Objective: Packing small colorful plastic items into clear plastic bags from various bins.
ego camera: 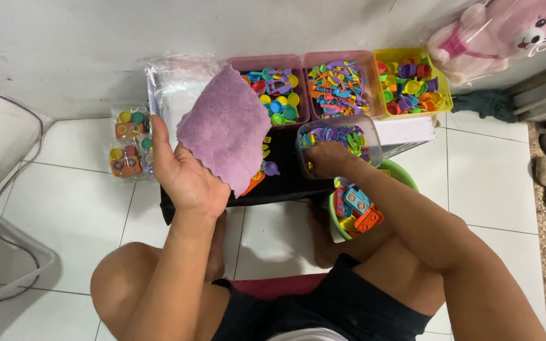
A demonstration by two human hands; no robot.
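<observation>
My left hand (181, 173) is raised over a black board (289, 180) and holds a purple cloth (227, 126) that hangs down and hides part of the board. My right hand (327, 158) reaches into a clear tub (339, 136) full of small purple, blue and orange plastic toy pieces; its fingers are buried among the pieces. A few loose toy pieces (266, 165) lie on the black board beside the cloth.
Two pink tubs (276, 91) (342, 82) and a yellow tub (412, 79) of coloured toys line the wall. A green bowl (406, 173) holds orange and blue toys. Packed toy sets (129, 142) lie left, a wrapped pink plush bear (507, 31) right.
</observation>
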